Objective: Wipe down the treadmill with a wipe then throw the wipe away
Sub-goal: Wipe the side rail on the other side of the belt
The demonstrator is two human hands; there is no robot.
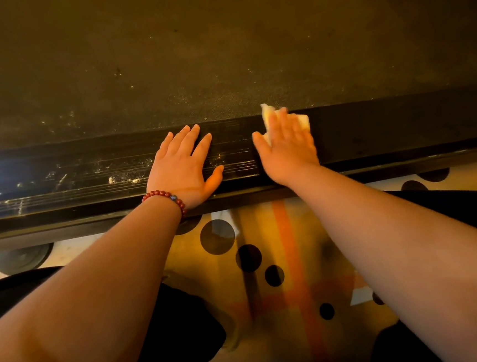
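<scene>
While left hand [183, 168] rests on treadmill rail [87, 176], right hand [287, 144] presses wipe [302, 121].

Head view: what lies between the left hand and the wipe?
Only bare ribbed side rail, seen in the head view, separates the left hand from the wipe under the right hand.

1. The treadmill belt [220, 52] fills the upper half of the frame.
2. The side rail [385, 127] runs across the middle of the frame, directly below the belt.
3. The left hand [184, 165] lies flat on the rail at centre, with a bracelet [165, 194] on the wrist below it.
4. The right hand [286, 145] lies on the rail just right of the left hand, not touching it.
5. The wipe [302, 121] lies under the right hand's fingers, at the rail's upper edge against the belt.
6. A wheel [19, 259] sits under the rail at lower left.
7. The floor [319, 260] shows at lower centre, between the forearms.
</scene>
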